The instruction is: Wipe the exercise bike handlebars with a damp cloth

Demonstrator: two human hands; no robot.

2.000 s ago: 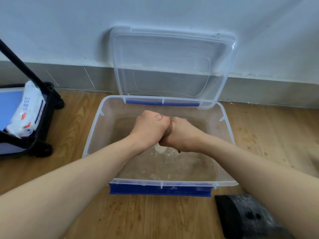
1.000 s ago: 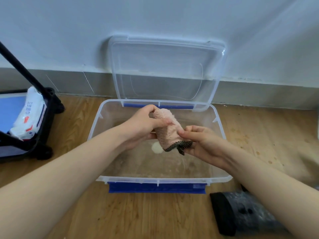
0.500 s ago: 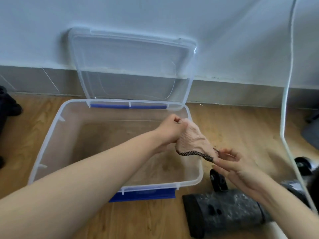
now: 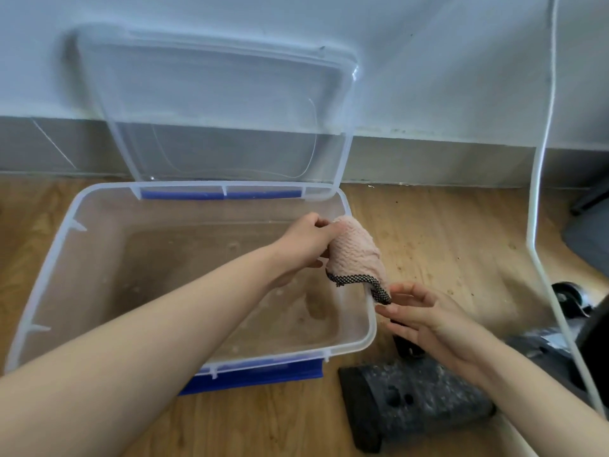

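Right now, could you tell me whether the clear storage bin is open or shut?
Open: the lid stands upright against the wall behind the bin, whose interior shows.

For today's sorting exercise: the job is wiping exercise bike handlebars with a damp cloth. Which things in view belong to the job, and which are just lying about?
Belong to the job:
pink cloth, gripped by the left hand
right hand, open below it
clear tub of water

Lying about:
tub lid leaning on the wall
black block
white frame
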